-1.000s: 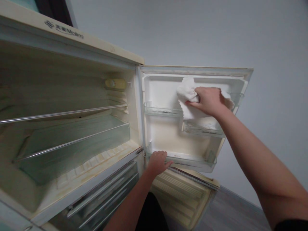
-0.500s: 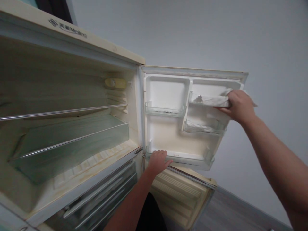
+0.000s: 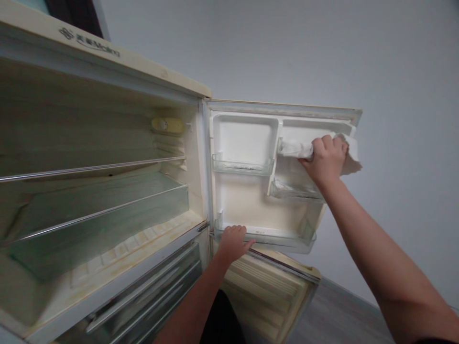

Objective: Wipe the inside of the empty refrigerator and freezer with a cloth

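My right hand [image 3: 328, 157] is closed round a white cloth [image 3: 349, 155], at the upper right shelf [image 3: 287, 148] of the open fridge door [image 3: 247, 136]. Part of the cloth hangs out past the hand's right side, and white material also lies along the shelf to its left. My left hand [image 3: 233, 244] has its fingers hooked over the rim of the bottom door shelf [image 3: 283, 242], a clear bin, with the thumb stretched along its front. Below the right hand, another clear door shelf [image 3: 296, 190] has something whitish in it.
At left the fridge compartment [image 3: 64, 110] stands open, with a glass shelf [image 3: 93, 168], a clear drawer [image 3: 100, 234] and a yellow lamp cover [image 3: 168, 125]. Beneath are freezer drawers [image 3: 150, 291] and an open lower door [image 3: 263, 286]. A pale wall [image 3: 405, 143] rises behind.
My right hand has slid left along the upper right shelf with the cloth, away from the door's outer edge. My left hand stays on the bottom shelf's rim. The view has shifted slightly.
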Available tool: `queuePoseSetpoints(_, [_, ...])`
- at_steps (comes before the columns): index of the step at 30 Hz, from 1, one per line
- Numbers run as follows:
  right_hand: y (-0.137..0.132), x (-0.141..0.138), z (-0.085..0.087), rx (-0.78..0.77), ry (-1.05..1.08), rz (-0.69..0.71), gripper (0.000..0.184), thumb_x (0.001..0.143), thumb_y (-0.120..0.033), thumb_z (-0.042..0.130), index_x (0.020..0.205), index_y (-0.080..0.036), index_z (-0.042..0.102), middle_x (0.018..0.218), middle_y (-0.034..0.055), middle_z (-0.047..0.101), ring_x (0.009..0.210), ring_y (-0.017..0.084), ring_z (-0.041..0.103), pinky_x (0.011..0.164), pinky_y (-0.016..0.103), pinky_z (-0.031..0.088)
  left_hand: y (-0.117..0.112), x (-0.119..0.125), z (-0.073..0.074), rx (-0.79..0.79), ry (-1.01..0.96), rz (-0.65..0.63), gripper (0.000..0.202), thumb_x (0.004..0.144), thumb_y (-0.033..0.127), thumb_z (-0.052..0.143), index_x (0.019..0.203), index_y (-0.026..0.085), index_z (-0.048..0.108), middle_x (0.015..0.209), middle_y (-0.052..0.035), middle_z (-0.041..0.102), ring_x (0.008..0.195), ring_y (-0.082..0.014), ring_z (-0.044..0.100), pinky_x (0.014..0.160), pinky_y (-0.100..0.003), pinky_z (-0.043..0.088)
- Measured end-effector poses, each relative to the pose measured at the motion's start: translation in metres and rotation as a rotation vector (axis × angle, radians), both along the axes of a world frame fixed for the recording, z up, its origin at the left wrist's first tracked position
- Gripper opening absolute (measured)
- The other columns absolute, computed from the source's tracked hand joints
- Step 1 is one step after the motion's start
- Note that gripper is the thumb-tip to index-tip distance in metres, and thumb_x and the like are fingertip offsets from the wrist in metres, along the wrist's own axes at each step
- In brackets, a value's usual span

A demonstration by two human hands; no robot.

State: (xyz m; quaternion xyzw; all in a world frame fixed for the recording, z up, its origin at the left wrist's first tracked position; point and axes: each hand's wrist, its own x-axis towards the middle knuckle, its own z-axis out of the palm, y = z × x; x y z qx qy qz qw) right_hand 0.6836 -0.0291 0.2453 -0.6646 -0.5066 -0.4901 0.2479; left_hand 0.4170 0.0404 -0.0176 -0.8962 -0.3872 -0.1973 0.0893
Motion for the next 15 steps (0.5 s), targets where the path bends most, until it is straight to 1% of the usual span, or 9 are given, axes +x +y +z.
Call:
queuePoseSetpoints(5, [0.019,-0.020,0.001,-0.004,-0.042,0.037,0.028,0.087,-0.038,0.055,0.108,-0.020,0.059,0.112,0.0161,0.058,0.105,0.037,0.046,0.092,0.051,0.038,0.001,0.002,0.001,0.004,0.009,0.005,0.038,0.093,0.057,0.055,0.098,0.020,0.061,0.095,-0.0106,0.070,0.095,-0.0290,0.064,0.083,-0.041,0.042])
queuePoseSetpoints(9, [0.029,-0.042,0.002,-0.011,-0.090,0.019,0.022,0.090,-0.029,0.049,0.106,-0.018,0.059,0.113,0.0156,0.057,0.103,0.034,0.047,0.093,0.048,0.040,0.000,0.003,0.001,0.010,0.016,0.000,0.037,0.094,0.056,0.055,0.098,0.019,0.061,0.094,-0.0104,0.069,0.095,-0.0292,0.064,0.084,-0.041,0.042])
queuePoseSetpoints(12, [0.026,-0.052,0.004,-0.086,-0.085,0.028,0.028,0.093,-0.026,0.042,0.115,-0.018,0.057,0.116,0.0172,0.055,0.106,0.035,0.046,0.093,0.050,0.040,0.001,0.004,0.001,0.017,0.021,-0.001,0.038,0.095,0.056,0.053,0.099,0.019,0.061,0.094,-0.0109,0.069,0.096,-0.0295,0.064,0.084,-0.041,0.042])
queuePoseSetpoints(15, [0.018,-0.052,0.006,-0.167,-0.089,0.039,0.036,0.096,-0.025,0.036,0.127,-0.020,0.053,0.119,0.0167,0.054,0.110,0.036,0.046,0.095,0.051,0.039,0.001,0.004,0.001,0.020,0.031,0.000,0.041,0.096,0.057,0.050,0.099,0.018,0.061,0.093,-0.0115,0.069,0.095,-0.0296,0.065,0.083,-0.041,0.042])
